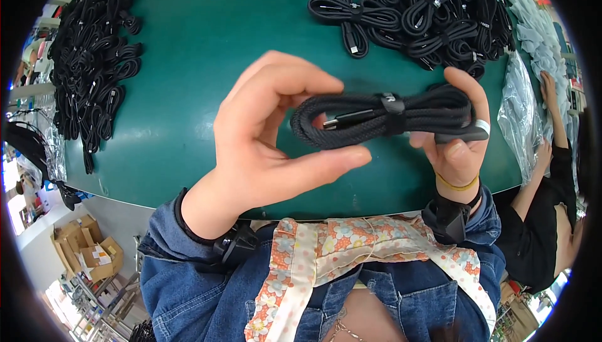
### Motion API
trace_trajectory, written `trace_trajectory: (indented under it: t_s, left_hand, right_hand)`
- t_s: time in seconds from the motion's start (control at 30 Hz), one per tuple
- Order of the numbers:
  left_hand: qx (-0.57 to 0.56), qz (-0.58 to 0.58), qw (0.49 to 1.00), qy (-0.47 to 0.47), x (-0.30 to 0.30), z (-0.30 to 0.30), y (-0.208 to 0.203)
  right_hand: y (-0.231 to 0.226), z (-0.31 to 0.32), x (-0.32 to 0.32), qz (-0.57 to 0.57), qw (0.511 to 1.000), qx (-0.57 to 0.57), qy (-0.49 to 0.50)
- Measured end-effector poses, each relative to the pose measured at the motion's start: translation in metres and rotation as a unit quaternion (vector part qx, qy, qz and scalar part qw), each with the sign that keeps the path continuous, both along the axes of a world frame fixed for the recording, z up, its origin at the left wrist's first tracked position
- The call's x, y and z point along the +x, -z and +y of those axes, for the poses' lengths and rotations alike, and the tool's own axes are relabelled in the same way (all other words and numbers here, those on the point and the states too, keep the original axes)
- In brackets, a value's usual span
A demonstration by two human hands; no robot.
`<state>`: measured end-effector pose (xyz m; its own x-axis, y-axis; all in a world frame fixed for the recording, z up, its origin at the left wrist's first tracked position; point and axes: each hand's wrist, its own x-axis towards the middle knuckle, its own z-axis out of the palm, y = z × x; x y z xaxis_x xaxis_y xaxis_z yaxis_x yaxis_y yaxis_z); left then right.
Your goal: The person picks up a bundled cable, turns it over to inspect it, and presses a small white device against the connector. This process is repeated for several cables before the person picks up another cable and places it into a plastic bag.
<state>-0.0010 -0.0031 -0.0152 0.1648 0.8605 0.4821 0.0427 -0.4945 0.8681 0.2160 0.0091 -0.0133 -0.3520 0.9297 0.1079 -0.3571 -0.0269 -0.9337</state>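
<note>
A coiled black braided cable [364, 126] is held level between my hands above the table. A dark strap wraps its middle, and one metal-tipped plug lies inside the left loop. My left hand [269, 129] curves round the loop's left end, thumb below and index finger above, with another fingertip showing through the loop. At the right end, my right hand [461, 147] grips the cable, its index finger raised. By the right thumb sits a flat dark piece with a pale end [481, 129]; its kind is unclear. The cable hides part of the right fingers.
Black coiled cables are heaped on the green table [188, 47], in a left pile [94, 66] and a back-right pile [433, 16]. Clear plastic bags [520, 104] lie at the right edge. A person in black [533, 235] works at right. Cardboard boxes [88, 248] stand lower left.
</note>
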Motion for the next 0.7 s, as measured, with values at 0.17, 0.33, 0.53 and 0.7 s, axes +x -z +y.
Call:
trace_trajectory:
  t_s: [0.17, 0.33, 0.53, 0.7]
  left_hand:
    - [-0.24, -0.133, 0.959, 0.076, 0.002, -0.008, -0.002]
    - [-0.301, -0.179, 0.932, 0.096, 0.003, -0.009, 0.003]
    - [-0.3, -0.185, 0.93, 0.103, 0.004, -0.009, 0.005]
    - [-0.263, -0.124, 0.954, 0.074, 0.0, -0.006, 0.004]
  right_hand:
    - [0.009, 0.002, 0.004, -0.085, 0.996, 0.031, 0.015]
    - [0.016, 0.002, 0.006, -0.09, 0.994, 0.048, 0.025]
    - [0.015, 0.001, 0.007, -0.089, 0.995, 0.044, 0.028]
    - [0.007, 0.003, 0.002, -0.082, 0.997, 0.001, 0.007]
